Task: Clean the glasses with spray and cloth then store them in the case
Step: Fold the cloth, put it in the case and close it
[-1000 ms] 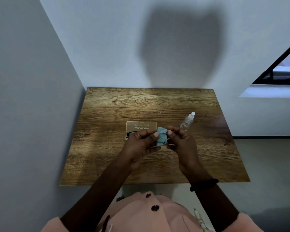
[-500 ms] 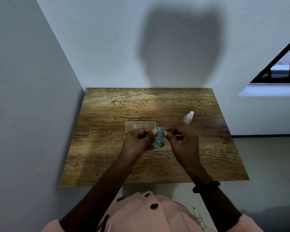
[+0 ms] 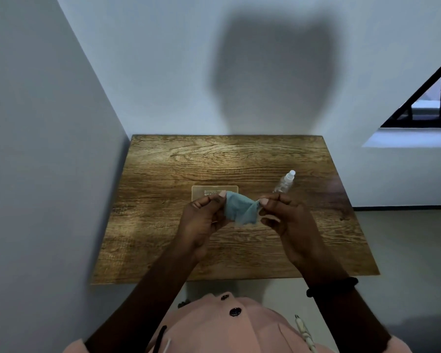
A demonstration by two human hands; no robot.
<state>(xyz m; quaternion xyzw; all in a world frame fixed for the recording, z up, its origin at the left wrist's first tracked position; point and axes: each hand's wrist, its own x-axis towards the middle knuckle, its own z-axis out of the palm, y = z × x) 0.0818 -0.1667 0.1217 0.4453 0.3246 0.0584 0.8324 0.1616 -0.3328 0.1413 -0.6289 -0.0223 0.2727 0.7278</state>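
Observation:
A small teal cloth point(image 3: 239, 208) is stretched between my two hands above the middle of the wooden table point(image 3: 163, 240). My left hand point(image 3: 204, 220) pinches its left corner and my right hand point(image 3: 285, 217) pinches its right corner. Behind my left hand lies a flat tan glasses case point(image 3: 209, 190), partly hidden by my fingers. A small clear spray bottle point(image 3: 285, 181) lies on the table to the right of the case. The glasses are not visible; my hands may hide them.
The table stands in a corner, with a wall along its left side point(image 3: 49, 174) and another behind it. A window sill point(image 3: 407, 140) is at the right. Bare floor point(image 3: 405, 250) lies to the right of the table.
My hands have moved apart. The cloth, bunched between my fingertips a second ago, is now pulled open between them.

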